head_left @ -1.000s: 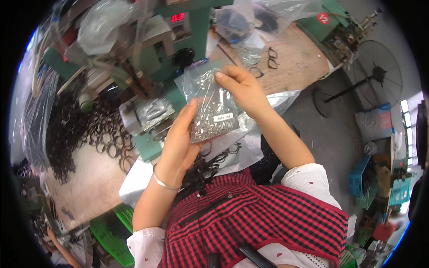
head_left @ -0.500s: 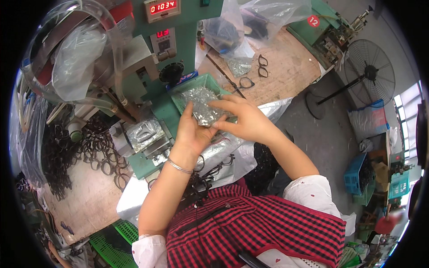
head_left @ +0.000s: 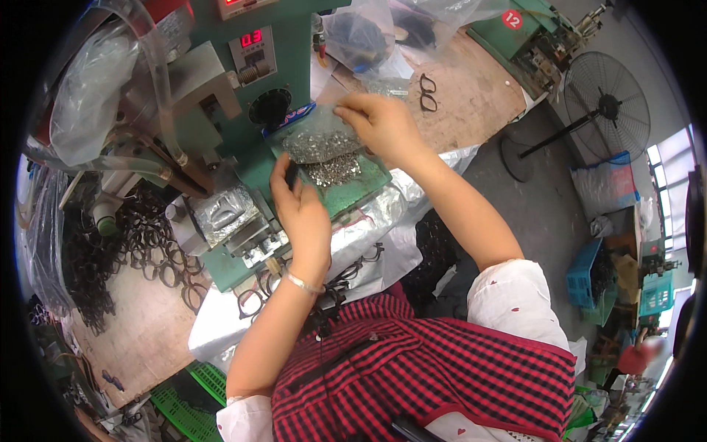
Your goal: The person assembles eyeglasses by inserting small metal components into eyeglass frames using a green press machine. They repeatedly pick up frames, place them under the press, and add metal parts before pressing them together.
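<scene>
A clear plastic bag (head_left: 317,141) of small shiny metal parts is tilted above a green tray (head_left: 374,179). Loose metal parts (head_left: 333,172) lie heaped in the tray just below the bag. My right hand (head_left: 383,127) pinches the bag's raised upper end between thumb and fingertips. At the bag's lower left end, my left hand (head_left: 300,210) has its fingers curled against the plastic, seemingly gripping its edge; part of that grip is hidden.
A green machine (head_left: 283,55) with a red-lit display stands behind the tray. Many dark eyeglass frames (head_left: 166,258) lie at left. More glasses (head_left: 428,93) rest on the wooden table at right. A floor fan (head_left: 607,104) stands beyond.
The bag has gone from resting in my cupped hands to being tilted over the tray. My right hand has risen with its end; loose parts now show in the tray.
</scene>
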Demonstrator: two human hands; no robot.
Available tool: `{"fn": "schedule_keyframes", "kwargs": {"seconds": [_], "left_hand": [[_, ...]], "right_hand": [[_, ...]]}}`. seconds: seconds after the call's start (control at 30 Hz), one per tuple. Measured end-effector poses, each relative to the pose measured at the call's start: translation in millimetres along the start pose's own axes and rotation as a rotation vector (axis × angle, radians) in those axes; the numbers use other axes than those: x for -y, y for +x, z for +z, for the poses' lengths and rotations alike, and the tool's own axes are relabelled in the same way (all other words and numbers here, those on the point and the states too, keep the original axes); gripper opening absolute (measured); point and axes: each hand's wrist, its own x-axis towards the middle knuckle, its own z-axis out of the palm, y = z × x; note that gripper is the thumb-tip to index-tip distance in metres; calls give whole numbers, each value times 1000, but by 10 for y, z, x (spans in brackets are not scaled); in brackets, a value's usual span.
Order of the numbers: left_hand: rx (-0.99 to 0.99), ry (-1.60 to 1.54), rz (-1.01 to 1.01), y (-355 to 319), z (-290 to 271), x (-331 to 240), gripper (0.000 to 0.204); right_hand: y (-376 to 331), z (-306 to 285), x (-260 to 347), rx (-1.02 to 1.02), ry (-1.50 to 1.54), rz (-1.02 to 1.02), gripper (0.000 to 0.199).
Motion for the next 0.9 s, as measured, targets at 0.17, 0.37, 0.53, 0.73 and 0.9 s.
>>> {"fn": "schedule_keyframes", "kwargs": {"seconds": [0.17,0.37,0.53,0.73,0.9], "left_hand": [[-77,133,228,247,112,301,66],[-104,243,348,372,164,417,74],[-72,244,338,360,183,387,75],[-57,171,325,342,157,363,75],[-50,108,298,322,142,369,74]], "right_hand": [[91,20,-15,26,-18,17,23],[31,6,82,-44,-104,-108,20],[101,-31,223,-81,-199,-274,17],[445,-101,245,35,-307,-321,17],[520,-213,363,107,-389,-326,19]]}}
